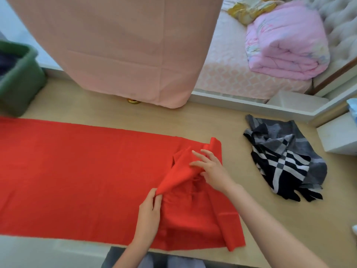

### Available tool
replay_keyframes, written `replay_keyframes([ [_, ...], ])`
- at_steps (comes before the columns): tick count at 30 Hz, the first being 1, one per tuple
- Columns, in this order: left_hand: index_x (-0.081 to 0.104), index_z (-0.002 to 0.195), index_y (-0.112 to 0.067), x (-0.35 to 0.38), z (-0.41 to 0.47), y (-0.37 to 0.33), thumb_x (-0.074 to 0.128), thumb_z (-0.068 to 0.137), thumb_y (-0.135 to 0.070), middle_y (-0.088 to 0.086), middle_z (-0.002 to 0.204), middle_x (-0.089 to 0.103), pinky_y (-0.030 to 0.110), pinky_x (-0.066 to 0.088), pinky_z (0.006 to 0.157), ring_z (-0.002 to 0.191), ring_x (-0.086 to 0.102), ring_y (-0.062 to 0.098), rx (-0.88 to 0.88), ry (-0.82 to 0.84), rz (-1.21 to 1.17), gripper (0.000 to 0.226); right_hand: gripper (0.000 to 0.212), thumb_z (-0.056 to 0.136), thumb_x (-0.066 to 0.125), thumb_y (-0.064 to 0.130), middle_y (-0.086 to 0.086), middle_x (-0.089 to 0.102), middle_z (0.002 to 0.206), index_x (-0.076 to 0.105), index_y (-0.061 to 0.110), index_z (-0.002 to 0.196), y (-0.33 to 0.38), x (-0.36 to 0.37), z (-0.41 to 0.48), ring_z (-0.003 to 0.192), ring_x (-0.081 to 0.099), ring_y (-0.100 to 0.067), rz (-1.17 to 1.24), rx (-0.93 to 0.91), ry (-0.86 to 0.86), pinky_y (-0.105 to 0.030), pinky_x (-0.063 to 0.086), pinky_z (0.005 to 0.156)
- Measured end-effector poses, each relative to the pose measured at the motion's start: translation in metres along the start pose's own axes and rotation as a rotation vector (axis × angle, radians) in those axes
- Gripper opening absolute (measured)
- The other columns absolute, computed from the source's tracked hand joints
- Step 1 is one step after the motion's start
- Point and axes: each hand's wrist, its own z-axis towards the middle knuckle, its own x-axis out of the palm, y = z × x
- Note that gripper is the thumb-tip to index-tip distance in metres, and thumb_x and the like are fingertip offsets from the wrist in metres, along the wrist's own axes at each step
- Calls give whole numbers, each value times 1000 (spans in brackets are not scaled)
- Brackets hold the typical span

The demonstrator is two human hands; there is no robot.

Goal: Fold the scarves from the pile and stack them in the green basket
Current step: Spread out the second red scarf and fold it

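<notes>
One red scarf [77,171], one checked scarf [286,161], one green basket [19,84], one folded pink quilt [286,41] and one hanging pink sheet [125,45].

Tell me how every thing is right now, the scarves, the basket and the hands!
red scarf: spread flat on the floor, right end bunched up.
left hand: pinches a raised fold of the red scarf.
right hand: fingers spread on the bunched end; grip unclear.
checked scarf: crumpled on the floor, not folded.
green basket: on the floor, something dark inside.
</notes>
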Motion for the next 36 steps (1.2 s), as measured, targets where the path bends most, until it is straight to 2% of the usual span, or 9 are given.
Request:
replay_keyframes([
  [3, 59, 84, -21, -15, -1, 7, 49, 97, -10, -9, 75, 63, 16, 39, 67, 77, 58, 2, -35, -97, -49, 19, 15, 84, 66, 6, 5, 61, 128, 71, 18, 91, 5, -1, 15, 133, 36, -14, 182, -49, -68, -37, 30, 112],
  [7, 62, 83, -23, -44, -1, 12, 65, 89, -17, -14, 77, 68, 12, 42, 63, 75, 61, -1, -103, -124, -91, 9, 14, 97, 50, 10, 10, 66, 110, 64, 15, 99, 43, -8, 32, 119, 49, 0, 496, 19, -131, -17, 32, 104],
  [10, 63, 81, -30, -65, -2, 26, 79, 74, -24, -13, 75, 67, 16, 43, 65, 74, 61, 0, -122, -29, 58, 19, 12, 100, 44, 26, 7, 60, 83, 54, 21, 95, 73, -12, 48, 80, 54, -2, 546, 95, -48, -23, 40, 79],
  [14, 60, 81, -48, -85, -11, 51, 78, 72, -11, -26, 83, 61, 13, 38, 69, 79, 55, -4, -103, 36, 161, 43, 19, 91, 60, 35, 3, 62, 89, 52, 20, 100, 86, -3, 62, 84, 57, -10, 438, 66, 232, -22, 39, 77],
  [17, 60, 85, -44, -96, -19, 65, 71, 82, -9, -21, 73, 63, 12, 38, 66, 73, 57, -4, -146, -106, 69, 37, 26, 81, 71, 11, -1, 58, 99, 54, 23, 97, 81, 4, 66, 93, 54, -13, 346, -6, 385, -22, 38, 84],
  [23, 67, 80, -38, -125, -22, 69, 65, 87, -8, -12, 72, 68, 13, 42, 62, 66, 58, -1, -191, -404, -209, 31, 31, 67, 52, 0, 12, 65, 94, 65, 23, 83, 129, -11, 89, 94, 55, 0, 433, -104, 114, -6, 31, 87],
  [28, 66, 82, -24, -181, -12, 61, 61, 90, -10, -15, 80, 67, 7, 41, 69, 76, 58, -3, -135, -621, -299, 17, 24, 82, 61, -4, 12, 63, 80, 65, 20, 82, 216, -11, 133, 72, 54, 8, 594, -114, 110, -11, 40, 70],
  [32, 68, 83, -25, -250, 3, 77, 66, 86, -12, -20, 85, 68, 1, 39, 73, 83, 60, -7, -150, -702, -323, 13, 9, 85, 65, 6, 11, 64, 79, 68, 15, 83, 289, 11, 177, 75, 56, 1, 614, -152, 125, -17, 42, 72],
  [36, 70, 84, -25, -332, 19, 105, 69, 85, -13, -16, 84, 70, 4, 42, 73, 83, 63, -2, -174, -749, -325, 12, 16, 85, 66, 7, 14, 62, 72, 66, 21, 76, 370, 41, 229, 70, 56, 9, 618, -195, 79, -13, 41, 68],
])
